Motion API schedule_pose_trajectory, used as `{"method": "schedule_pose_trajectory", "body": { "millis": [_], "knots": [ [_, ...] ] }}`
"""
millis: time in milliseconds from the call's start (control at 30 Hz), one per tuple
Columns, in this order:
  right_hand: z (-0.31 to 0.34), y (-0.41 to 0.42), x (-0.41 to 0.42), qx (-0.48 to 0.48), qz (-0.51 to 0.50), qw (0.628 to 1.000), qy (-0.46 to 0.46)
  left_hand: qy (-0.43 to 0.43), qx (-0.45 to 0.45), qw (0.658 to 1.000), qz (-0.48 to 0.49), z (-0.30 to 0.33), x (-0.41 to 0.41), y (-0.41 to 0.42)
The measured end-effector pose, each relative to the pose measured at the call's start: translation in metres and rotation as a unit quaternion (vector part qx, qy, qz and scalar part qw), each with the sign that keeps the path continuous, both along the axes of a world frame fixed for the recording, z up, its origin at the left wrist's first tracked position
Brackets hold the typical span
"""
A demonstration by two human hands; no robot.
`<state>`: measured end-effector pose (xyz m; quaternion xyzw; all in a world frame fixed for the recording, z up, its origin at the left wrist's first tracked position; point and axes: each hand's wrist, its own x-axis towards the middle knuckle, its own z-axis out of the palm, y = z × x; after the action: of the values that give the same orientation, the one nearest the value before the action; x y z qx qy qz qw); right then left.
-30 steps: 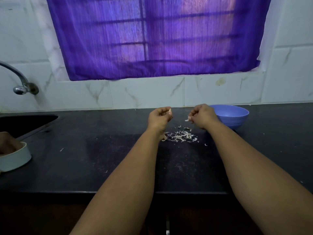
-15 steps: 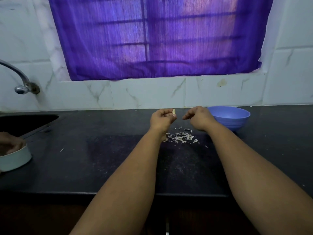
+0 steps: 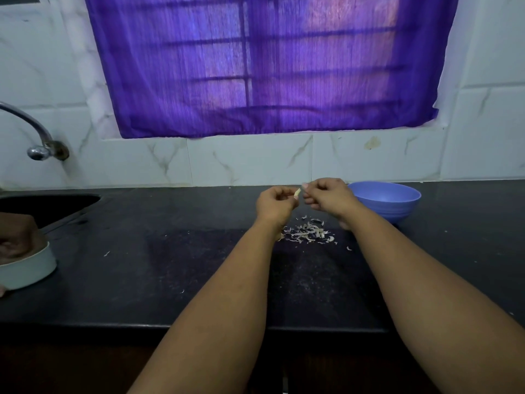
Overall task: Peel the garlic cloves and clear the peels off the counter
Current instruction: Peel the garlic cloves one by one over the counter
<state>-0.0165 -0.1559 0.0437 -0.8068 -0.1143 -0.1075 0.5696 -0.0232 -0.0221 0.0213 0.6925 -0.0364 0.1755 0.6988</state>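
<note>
Dark counter [image 3: 170, 280] runs below a purple curtain [image 3: 255, 66]. Above a pile of peels [image 3: 308, 233], the left hand [image 3: 277, 204] pinches a pale garlic clove [image 3: 297, 193]; the right hand [image 3: 326, 196] meets it with curled fingers, its grip on the clove too small to make out. A blue bowl [image 3: 389, 201] sits just behind, partly hidden. At far left a cut-off pale dish [image 3: 28, 273].

No legible text, label, brand, number or sign appears on any surface in this view.
</note>
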Motion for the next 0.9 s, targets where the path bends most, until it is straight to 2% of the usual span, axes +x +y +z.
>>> {"method": "schedule_pose_trajectory", "body": {
  "millis": [33, 100, 367, 600, 767, 900],
  "knots": [
    [0.0, 0.001, -0.001, 0.036, 0.022, 0.999, 0.003, -0.001, 0.006, 1.0, -0.002, 0.0, -0.001, 0.0],
    [0.001, 0.002, -0.004, 0.043, 0.035, 0.998, -0.007, -0.004, 0.009, 1.0, -0.012, 0.0, -0.002, 0.0],
    [-0.003, 0.0, 0.001, -0.029, -0.019, 0.997, -0.063, 0.005, 0.016, 1.0, -0.026, 0.0, -0.006, -0.002],
    [-0.003, -0.001, 0.003, -0.057, 0.006, 0.997, -0.051, 0.015, 0.038, 0.999, -0.036, 0.003, -0.009, 0.001],
    [-0.001, -0.003, 0.001, 0.027, 0.056, 0.998, -0.014, 0.007, 0.046, 0.998, -0.04, 0.005, -0.01, 0.0],
    [0.001, -0.007, 0.002, 0.132, 0.108, 0.983, 0.073, 0.003, 0.046, 0.998, -0.051, 0.005, -0.012, 0.0]
  ]
}}
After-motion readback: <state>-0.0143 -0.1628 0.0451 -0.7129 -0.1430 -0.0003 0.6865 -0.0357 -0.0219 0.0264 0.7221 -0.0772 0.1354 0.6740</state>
